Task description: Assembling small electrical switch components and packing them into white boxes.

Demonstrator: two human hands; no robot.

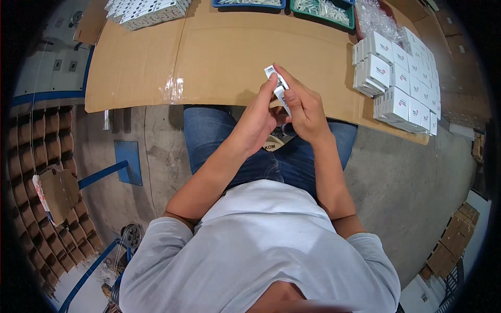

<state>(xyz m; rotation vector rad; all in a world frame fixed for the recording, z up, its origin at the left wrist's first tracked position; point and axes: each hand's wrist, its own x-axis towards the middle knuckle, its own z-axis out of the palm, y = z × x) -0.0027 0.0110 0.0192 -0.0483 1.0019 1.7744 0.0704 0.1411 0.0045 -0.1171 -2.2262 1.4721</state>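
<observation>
Over the near edge of the cardboard-covered table (224,62), both hands are closed on a small white box (280,93) with dark print. The box is tilted, its upper end leaning to the left. My left hand (257,121) grips it from the left, with the thumb on its face. From the right, my right hand (309,112) wraps round it, thumb pressed near its middle and fingers behind. The fingers hide part of the box, so I cannot tell whether its flap is closed.
Stacked white boxes (399,78) line the table's right side, and flat white cartons (148,11) lie at the far left. Along the far edge stand a blue tray (250,6) and a green tray (334,23) of small pale pieces, beside clear plastic bags (377,21).
</observation>
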